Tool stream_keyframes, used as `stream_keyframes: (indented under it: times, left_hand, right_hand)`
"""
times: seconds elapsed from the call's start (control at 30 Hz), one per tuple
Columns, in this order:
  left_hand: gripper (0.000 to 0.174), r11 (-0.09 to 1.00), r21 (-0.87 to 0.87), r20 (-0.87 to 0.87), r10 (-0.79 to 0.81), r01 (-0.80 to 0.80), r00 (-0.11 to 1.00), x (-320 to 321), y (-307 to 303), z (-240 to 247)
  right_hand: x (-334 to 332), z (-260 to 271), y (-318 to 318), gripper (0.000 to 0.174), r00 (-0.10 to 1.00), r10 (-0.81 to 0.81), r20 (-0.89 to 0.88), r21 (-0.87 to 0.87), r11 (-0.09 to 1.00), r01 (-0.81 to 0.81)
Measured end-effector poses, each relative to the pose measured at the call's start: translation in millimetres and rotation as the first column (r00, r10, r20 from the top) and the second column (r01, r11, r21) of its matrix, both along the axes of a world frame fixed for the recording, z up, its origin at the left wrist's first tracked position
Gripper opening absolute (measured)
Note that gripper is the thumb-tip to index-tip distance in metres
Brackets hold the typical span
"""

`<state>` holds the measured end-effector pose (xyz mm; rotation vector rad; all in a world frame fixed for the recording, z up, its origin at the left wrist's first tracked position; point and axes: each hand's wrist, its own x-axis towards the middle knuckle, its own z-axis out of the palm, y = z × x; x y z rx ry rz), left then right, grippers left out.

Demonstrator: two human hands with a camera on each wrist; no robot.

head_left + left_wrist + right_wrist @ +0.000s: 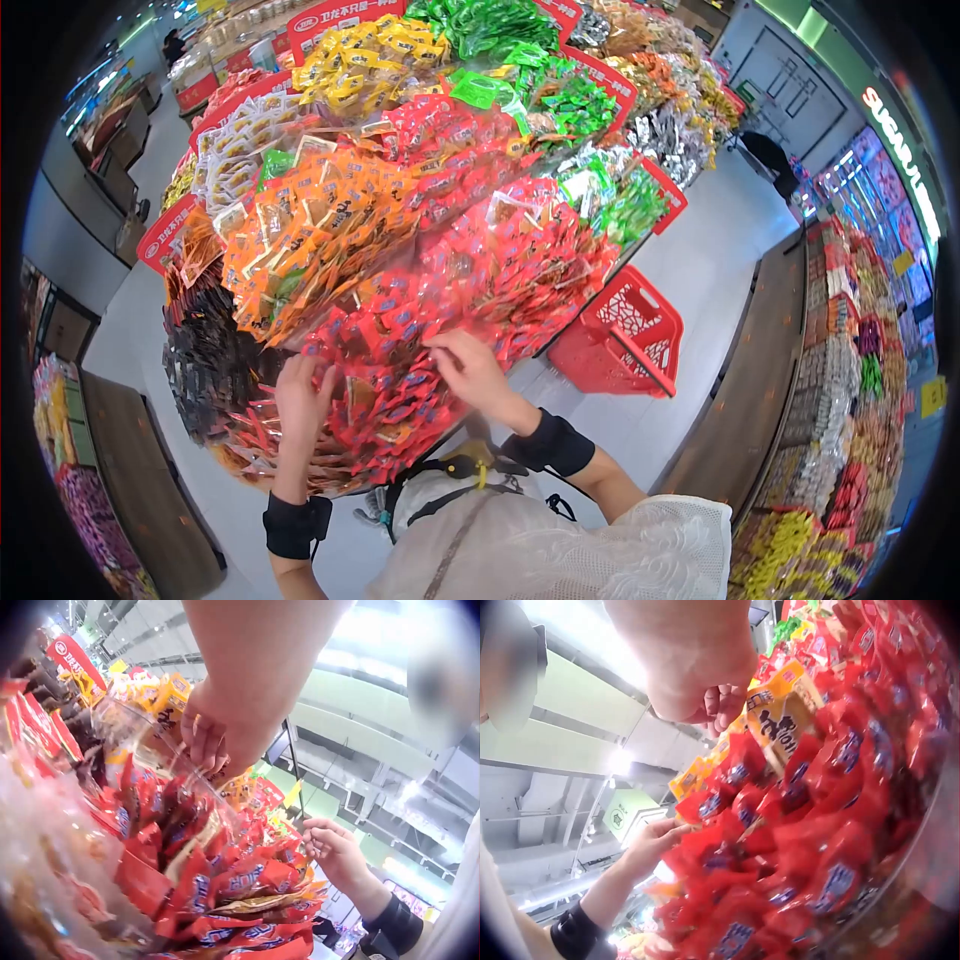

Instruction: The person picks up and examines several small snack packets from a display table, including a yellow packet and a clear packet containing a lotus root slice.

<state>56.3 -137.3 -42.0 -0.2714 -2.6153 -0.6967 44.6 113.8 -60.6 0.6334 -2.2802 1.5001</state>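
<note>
I stand at a heaped display of snack packets. Both hands are at a mound of red packets [400, 390] at its near edge. My left hand [305, 378] lies against the mound's left side with its fingers stretched up onto the packets; the left wrist view shows those fingertips [204, 746] among the packet tops. My right hand [447, 357] rests on top of the mound, fingers loosely curled [718, 705], and nothing shows inside them. An orange packet [780, 724] sticks up just beside the right hand. Each wrist wears a black band [550, 443].
Orange packets [300, 240], yellow packets [365, 60], green packets [500, 30] and dark packets [205, 365] are heaped behind and to the left. A red shopping basket [625, 340] stands on the floor to the right. Shelves of goods [850, 400] line the right wall.
</note>
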Motion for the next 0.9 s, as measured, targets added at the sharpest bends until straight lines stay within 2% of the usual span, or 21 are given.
stream_keyframes:
  times: [0.1, 0.2, 0.3, 0.33, 0.4, 0.47, 0.53, 0.6, 0.67, 0.77, 0.87, 0.9]
  left_hand:
    - [0.014, 0.992, 0.096, 0.14, 0.062, -0.076, 0.988, -9.9, 24.4, -9.3]
    - [0.014, 0.989, 0.123, 0.16, 0.068, -0.088, 0.985, -12.6, 45.4, -10.2]
    - [0.014, 0.996, 0.02, 0.092, 0.083, -0.085, 0.992, -13.0, 56.0, -13.2]
    - [0.014, 0.994, 0.029, 0.095, 0.103, -0.106, 0.99, -12.7, 57.8, -13.7]
    - [0.014, 0.988, 0.045, 0.096, 0.145, -0.15, 0.985, -11.3, 58.5, -13.9]
    - [0.014, 0.983, 0.058, 0.103, 0.167, -0.174, 0.981, -8.9, 60.0, -14.3]
    - [0.014, 0.978, 0.063, 0.108, 0.192, -0.199, 0.975, -4.8, 65.2, -11.1]
    - [0.014, 0.975, 0.067, 0.103, 0.203, -0.211, 0.974, -2.7, 68.8, -9.8]
    - [0.014, 0.973, 0.089, 0.088, 0.207, -0.214, 0.974, -1.5, 73.6, -9.0]
    - [0.016, 0.974, 0.086, 0.073, 0.202, -0.208, 0.977, -1.4, 82.6, -7.9]
    - [0.017, 0.967, 0.127, 0.094, 0.209, -0.22, 0.973, 0.1, 88.3, -7.6]
    - [0.017, 0.971, 0.128, 0.087, 0.194, -0.204, 0.977, 0.8, 88.4, -8.9]
  right_hand:
    - [-7.1, -2.7, 31.5, 0.017, 1.0, -0.029, 0.007, -0.066, 0.997, 0.029]
    - [-19.8, -0.3, 51.1, 0.015, 0.998, -0.06, 0.0, -0.107, 0.993, 0.059]
    - [-39.6, 2.5, 74.1, 0.014, 0.996, -0.094, 0.004, -0.099, 0.991, 0.094]
    - [-47.6, -0.6, 81.9, 0.013, 0.994, -0.085, 0.069, -0.166, 0.982, 0.095]
    - [-65.5, 4.4, 102.5, 0.013, 0.989, -0.142, 0.039, -0.077, 0.986, 0.145]
    - [-91.2, 12.7, 125.6, 0.012, 0.978, -0.183, -0.105, -0.019, 0.983, 0.182]
    - [-121.6, 33.8, 151.8, 0.011, 0.965, -0.216, -0.151, 0.132, 0.963, 0.237]
    - [-164.0, 45.9, 172.9, 0.011, 0.971, -0.206, -0.122, 0.145, 0.964, 0.223]
    - [-192.3, 70.7, 178.7, 0.012, 0.976, -0.202, -0.079, 0.279, 0.936, 0.216]
    - [-239.5, 54.1, 186.7, 0.015, 0.992, -0.128, 0.022, 0.5, 0.86, 0.1]
    - [-246.9, 45.4, 178.9, 0.018, 0.978, -0.176, 0.112, 0.704, 0.709, 0.047]
    - [-248.4, 41.8, 176.9, 0.02, 0.968, -0.169, 0.187, 0.675, 0.738, -0.002]
